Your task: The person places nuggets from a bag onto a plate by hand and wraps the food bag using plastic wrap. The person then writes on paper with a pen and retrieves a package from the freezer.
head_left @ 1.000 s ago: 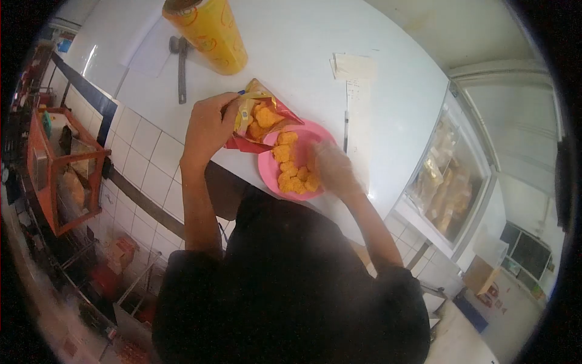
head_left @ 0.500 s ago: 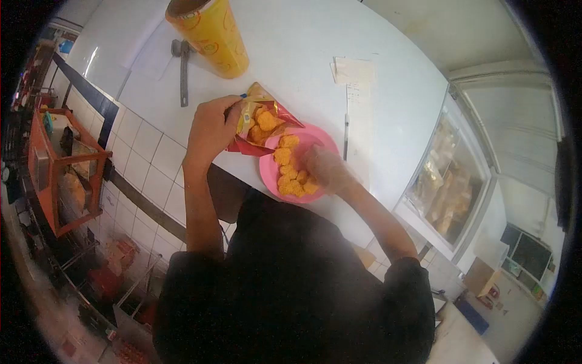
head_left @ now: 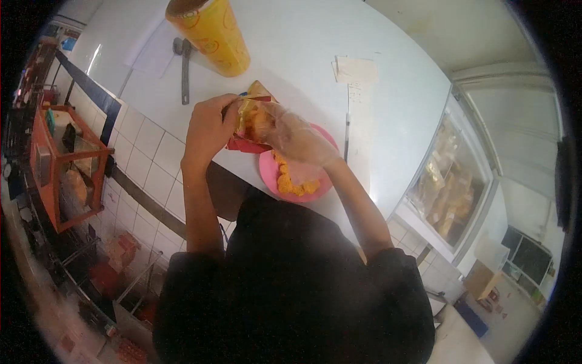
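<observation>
My left hand [head_left: 209,127] grips the side of a red and gold packet [head_left: 245,145], whose mouth faces right. Orange, crumb-coated nuggets [head_left: 259,121] show inside it. My right hand [head_left: 300,141], in a clear plastic glove, reaches to the packet's mouth; its fingertips are blurred and partly hidden there. Beneath that hand stands a pink bowl [head_left: 265,176], partly covered by it. More orange breaded pieces [head_left: 288,184] lie in the bowl.
On the white tabletop are a tall yellow patterned container [head_left: 221,42], a grey-handled utensil [head_left: 185,73], paper slips [head_left: 357,70] and a pen [head_left: 347,136]. A glass-topped freezer [head_left: 445,182] with bags stands right. An orange-framed rack [head_left: 60,170] is at left.
My right hand has moved up and left from the pink bowl to the packet's mouth. My left hand keeps holding the packet in nearly the same place.
</observation>
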Available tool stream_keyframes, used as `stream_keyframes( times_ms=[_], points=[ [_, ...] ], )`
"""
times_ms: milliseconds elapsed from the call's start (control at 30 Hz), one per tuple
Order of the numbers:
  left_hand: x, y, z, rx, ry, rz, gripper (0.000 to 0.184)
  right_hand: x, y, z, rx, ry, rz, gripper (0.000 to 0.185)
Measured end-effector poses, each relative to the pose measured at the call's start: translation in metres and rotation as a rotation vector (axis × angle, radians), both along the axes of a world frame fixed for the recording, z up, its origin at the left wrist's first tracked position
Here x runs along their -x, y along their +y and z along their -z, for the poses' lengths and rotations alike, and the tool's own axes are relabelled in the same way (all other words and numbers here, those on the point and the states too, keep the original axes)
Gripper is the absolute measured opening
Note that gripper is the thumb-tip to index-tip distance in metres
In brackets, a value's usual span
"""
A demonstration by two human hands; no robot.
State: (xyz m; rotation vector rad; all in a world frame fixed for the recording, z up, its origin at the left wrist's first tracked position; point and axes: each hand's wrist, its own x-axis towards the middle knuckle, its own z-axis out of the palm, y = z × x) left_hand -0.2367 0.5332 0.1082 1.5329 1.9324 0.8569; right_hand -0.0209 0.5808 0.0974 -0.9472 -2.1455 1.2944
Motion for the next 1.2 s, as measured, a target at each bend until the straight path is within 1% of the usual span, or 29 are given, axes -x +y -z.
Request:
stream_keyframes(
  times_ms=[33,67,133,200,233,300,333,367,433,500,533,600,633,700,733,800,833,867,900,933,967,1033,1067,1133,1200],
  points=[
    [0.003,-0.002,0.000,-0.032,0.013,-0.010,0.025,-0.002,-0.002,0.010,-0.022,0.089,-0.012,0.035],
    [0.005,-0.003,0.001,-0.029,0.015,-0.021,0.025,-0.018,-0.006,0.050,0.002,0.075,0.052,0.038],
    [0.009,-0.004,0.002,-0.025,0.023,-0.010,0.025,-0.031,-0.010,0.062,0.031,0.059,0.109,0.040],
    [0.007,-0.005,-0.001,-0.016,0.000,-0.012,0.025,-0.045,-0.020,0.058,0.152,-0.344,0.165,0.046],
    [0.004,-0.003,-0.001,-0.014,-0.022,-0.010,0.025,-0.043,-0.030,0.060,0.153,-0.347,0.177,0.046],
    [0.005,0.000,0.009,-0.034,0.001,0.018,0.024,-0.030,-0.054,0.075,0.074,-0.439,0.148,0.052],
    [0.005,0.001,0.012,-0.055,0.030,0.028,0.024,-0.031,-0.064,0.093,0.074,-0.442,0.156,0.052],
    [0.003,0.002,0.010,-0.058,0.029,0.031,0.024,-0.031,-0.072,0.116,-0.256,-0.432,0.120,0.055],
    [0.002,0.001,0.003,-0.006,0.005,0.005,0.025,-0.026,-0.074,0.117,-0.585,-0.407,0.075,0.058],
    [0.004,0.000,0.005,-0.003,-0.002,0.000,0.025,-0.024,-0.076,0.113,-0.202,-0.509,0.102,0.065],
    [0.005,0.000,0.005,-0.002,-0.015,0.002,0.025,-0.025,-0.077,0.125,-0.200,-0.505,0.101,0.065],
    [0.005,0.001,0.001,0.025,-0.008,-0.009,0.025,-0.027,-0.075,0.156,-0.389,-0.468,0.136,0.060],
    [0.005,0.000,0.001,0.055,-0.006,-0.018,0.025,-0.023,-0.066,0.135,-0.387,-0.471,0.138,0.060],
    [0.003,0.000,0.006,0.019,-0.028,-0.019,0.025,-0.015,-0.044,0.090,0.262,-0.483,0.197,0.052],
    [0.005,-0.002,0.007,-0.011,-0.045,-0.025,0.025,-0.019,-0.042,0.081,0.258,-0.482,0.193,0.052],
    [0.005,-0.001,0.007,-0.035,-0.002,-0.022,0.025,-0.032,-0.036,0.065,0.337,-0.348,0.267,0.047],
    [0.006,-0.003,0.008,-0.050,0.037,-0.008,0.025,-0.029,-0.030,0.048,0.339,-0.348,0.256,0.047],
    [0.007,-0.004,0.009,-0.043,0.037,-0.011,0.025,-0.026,-0.024,0.026,0.308,-0.327,0.307,0.044],
    [0.007,-0.005,0.010,-0.038,0.016,-0.009,0.025,-0.026,-0.020,0.017,0.279,-0.308,0.366,0.042],
    [0.005,-0.003,0.010,-0.039,-0.006,-0.001,0.025,-0.025,-0.015,0.028,0.282,-0.311,0.374,0.042],
    [0.003,-0.003,0.009,-0.037,-0.011,0.009,0.025,-0.023,-0.009,0.048,0.118,-0.215,0.292,0.044],
    [0.002,-0.002,0.005,0.038,-0.071,-0.032,0.025,-0.023,-0.005,0.038,-0.051,-0.121,0.207,0.046],
    [0.002,-0.002,0.005,0.035,-0.071,-0.035,0.025,-0.025,-0.006,0.029,-0.160,-0.184,0.114,0.047],
    [0.005,-0.003,0.007,-0.044,0.034,-0.009,0.025,-0.028,-0.015,0.017,-0.270,-0.241,0.003,0.048],
    [0.006,-0.002,0.004,-0.044,0.027,-0.026,0.025,-0.043,-0.036,0.019,-0.115,-0.481,-0.027,0.042]
  ],
)
